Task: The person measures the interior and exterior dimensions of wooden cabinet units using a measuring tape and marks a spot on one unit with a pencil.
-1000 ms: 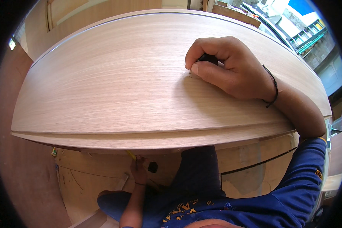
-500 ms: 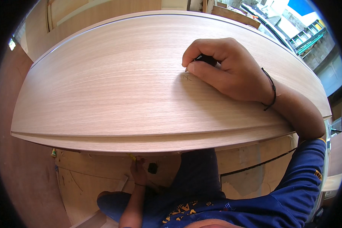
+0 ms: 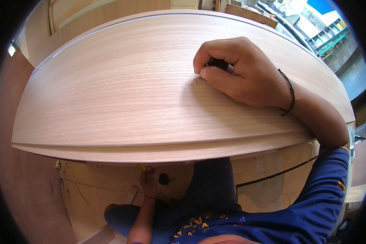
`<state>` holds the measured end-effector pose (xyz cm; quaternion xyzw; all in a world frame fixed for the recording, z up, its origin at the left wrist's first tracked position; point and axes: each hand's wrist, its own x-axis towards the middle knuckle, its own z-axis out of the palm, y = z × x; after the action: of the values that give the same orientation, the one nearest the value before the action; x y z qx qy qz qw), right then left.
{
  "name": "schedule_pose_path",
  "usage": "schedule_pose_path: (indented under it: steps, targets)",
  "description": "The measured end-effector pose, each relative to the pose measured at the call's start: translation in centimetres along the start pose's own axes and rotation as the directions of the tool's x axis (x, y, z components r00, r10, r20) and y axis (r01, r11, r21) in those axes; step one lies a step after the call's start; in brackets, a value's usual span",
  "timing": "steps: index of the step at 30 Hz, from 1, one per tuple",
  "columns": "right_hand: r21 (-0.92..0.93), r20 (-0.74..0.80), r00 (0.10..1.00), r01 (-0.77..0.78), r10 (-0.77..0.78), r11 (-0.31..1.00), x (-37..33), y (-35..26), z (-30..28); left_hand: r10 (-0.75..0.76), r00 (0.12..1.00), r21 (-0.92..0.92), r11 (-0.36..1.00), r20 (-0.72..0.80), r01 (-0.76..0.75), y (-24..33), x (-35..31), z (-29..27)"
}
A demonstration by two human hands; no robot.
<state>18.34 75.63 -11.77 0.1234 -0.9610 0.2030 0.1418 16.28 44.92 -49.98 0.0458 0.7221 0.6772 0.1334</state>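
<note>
My right hand is closed in a writing grip over the wood-grain panel. Between its thumb and fingers is a dark pencil, mostly covered by the hand, its tip close to the board. Small dark scribbled marks show on the panel just below the fingertips. Down past the panel's near edge, my left hand is in shadow, fingers closed on a small yellow strip that looks like a tape measure blade. The panel's edge cuts off part of that strip.
A small black object lies beside my left hand, near my knee. A small green-and-yellow container stands at the lower left. Wooden panels rise behind the board. A ladder is at the far right.
My right hand has shifted slightly up and left, and its fingers now cover more of the scribbled marks. My left hand has stayed nearly still.
</note>
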Motion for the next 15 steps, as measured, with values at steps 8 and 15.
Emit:
schedule_pose_path:
  steps: [8, 15]
  targets:
    - [0.111, -0.143, 0.988, 0.072, -0.056, 0.991, 0.11, 0.83, 0.58, -0.024, 1.0, -0.02, 1.0, -0.011, 0.024, 0.3, 0.02, 0.22]
    - [0.035, -0.064, 0.997, 0.056, -0.053, 0.998, 0.22, 0.7, 0.31, -0.006, 1.0, -0.033, 0.999, -0.005, 0.006, -0.16, -0.03, 0.06]
